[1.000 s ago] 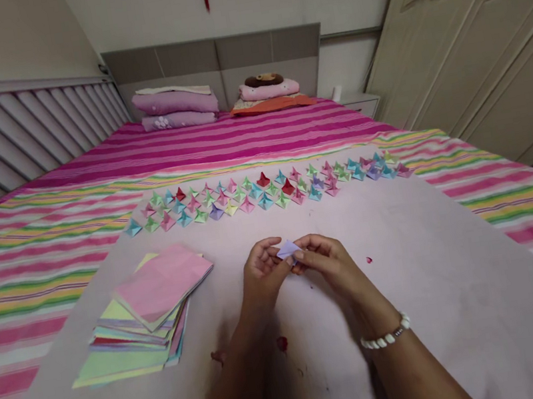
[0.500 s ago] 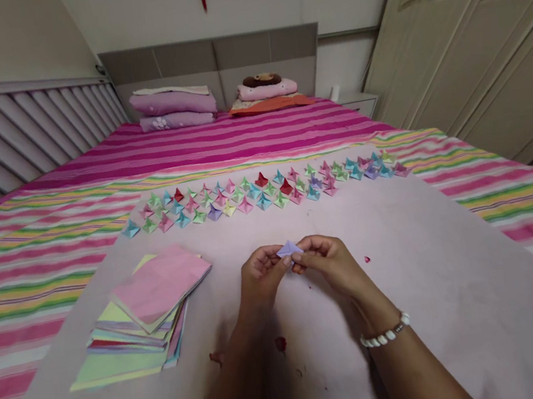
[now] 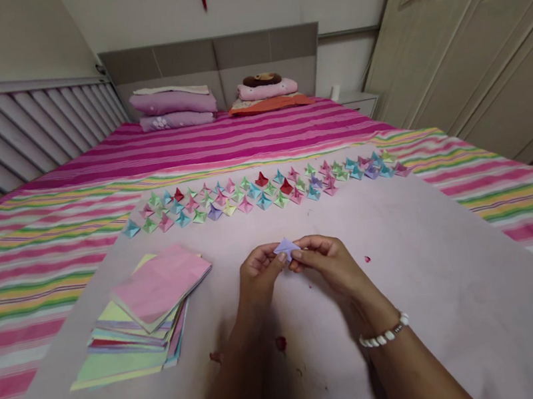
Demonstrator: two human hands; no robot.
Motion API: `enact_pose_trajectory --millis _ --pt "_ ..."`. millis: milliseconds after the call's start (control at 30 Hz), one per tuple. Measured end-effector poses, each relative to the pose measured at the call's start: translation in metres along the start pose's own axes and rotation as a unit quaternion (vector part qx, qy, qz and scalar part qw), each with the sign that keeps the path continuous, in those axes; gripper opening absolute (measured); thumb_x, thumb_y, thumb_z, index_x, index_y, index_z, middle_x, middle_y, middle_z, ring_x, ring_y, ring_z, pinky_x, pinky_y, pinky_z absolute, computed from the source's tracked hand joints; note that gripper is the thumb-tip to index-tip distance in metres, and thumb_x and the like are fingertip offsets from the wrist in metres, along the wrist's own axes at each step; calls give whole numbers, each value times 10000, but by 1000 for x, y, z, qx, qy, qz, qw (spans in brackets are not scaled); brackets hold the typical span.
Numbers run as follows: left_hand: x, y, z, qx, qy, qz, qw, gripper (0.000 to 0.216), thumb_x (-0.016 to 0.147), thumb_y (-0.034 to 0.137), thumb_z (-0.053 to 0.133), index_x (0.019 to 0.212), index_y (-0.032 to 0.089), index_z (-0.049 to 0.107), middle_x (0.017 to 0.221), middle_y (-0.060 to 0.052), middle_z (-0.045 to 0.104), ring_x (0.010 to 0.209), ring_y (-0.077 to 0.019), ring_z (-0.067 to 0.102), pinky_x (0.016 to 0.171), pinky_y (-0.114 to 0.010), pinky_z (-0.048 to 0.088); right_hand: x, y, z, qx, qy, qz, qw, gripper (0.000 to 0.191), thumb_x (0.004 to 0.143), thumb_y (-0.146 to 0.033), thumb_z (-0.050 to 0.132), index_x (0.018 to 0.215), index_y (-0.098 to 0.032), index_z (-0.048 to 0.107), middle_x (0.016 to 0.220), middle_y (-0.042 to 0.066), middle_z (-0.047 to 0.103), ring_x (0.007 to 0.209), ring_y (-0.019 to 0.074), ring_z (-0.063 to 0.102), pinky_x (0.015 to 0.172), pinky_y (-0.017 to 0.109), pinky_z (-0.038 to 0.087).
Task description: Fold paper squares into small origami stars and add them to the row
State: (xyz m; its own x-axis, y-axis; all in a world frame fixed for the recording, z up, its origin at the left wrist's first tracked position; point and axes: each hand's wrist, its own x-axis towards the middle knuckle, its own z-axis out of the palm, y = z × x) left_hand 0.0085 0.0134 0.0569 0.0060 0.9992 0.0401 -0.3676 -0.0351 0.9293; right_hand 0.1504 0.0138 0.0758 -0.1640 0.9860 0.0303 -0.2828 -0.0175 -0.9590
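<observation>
Dozens of little folded paper pieces (image 3: 263, 202) are standing along the far edge of the worktop (image 3: 441, 280), in about three rough rows, a bit more bunched towards the far right corner. Those look finished to me.

The one in hand is a small purple paper (image 3: 286, 247), held up over the middle of the worktop, and I'd call it partway: it's folded into a neat diamond with a crease showing, but looks flatter than the ones in the rows. Both hands have a grip on it: the left hand (image 3: 258, 273) pinches its left side between thumb and fingers, the right hand (image 3: 325, 256) does the same on the right, bracelet (image 3: 385, 337) on that wrist.

As for what's left, there's a loose, fanned paper stack (image 3: 161, 283) by the left edge, pink sheet on top, all looking unfolded. Can't tell how many sheets. A red scrap (image 3: 281, 343) lies nearer the near edge.
</observation>
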Motion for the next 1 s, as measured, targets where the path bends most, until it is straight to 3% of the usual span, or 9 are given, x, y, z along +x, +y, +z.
enact_pose_trajectory --millis 100,300,700,1000 --pt "1 -2 -3 -12 2 6 1000 207 673 259 755 847 158 704 657 18 630 621 -86 544 638 -220 429 -1 0 1 28 -8 7 1000 172 663 -263 735 805 -167 746 629 28 713 592 147 650 662 289 523" --pt "0 0 -3 -13 -23 -16 1000 198 659 273 755 804 150 699 625 16 601 602 -95 510 623 -238 406 0 1 -1 -5 8 -17 1000 140 662 -267 721 759 -169 751 568 24 695 551 153 635 601 288 525" --pt "-1 3 0 -29 -15 -44 998 188 639 255 742 794 153 712 603 17 617 596 -102 536 634 -244 421 -1 -2 0 -36 0 -23 999 116 660 -267 721 725 -173 733 559 18 682 550 152 620 602 286 501" --pt "0 0 -1 19 -24 -31 999 183 651 303 772 668 157 663 549 26 624 543 -103 557 584 -237 434 -2 -2 4 -58 -10 -36 998 127 680 -298 719 646 -180 685 544 9 674 534 139 604 566 262 481"
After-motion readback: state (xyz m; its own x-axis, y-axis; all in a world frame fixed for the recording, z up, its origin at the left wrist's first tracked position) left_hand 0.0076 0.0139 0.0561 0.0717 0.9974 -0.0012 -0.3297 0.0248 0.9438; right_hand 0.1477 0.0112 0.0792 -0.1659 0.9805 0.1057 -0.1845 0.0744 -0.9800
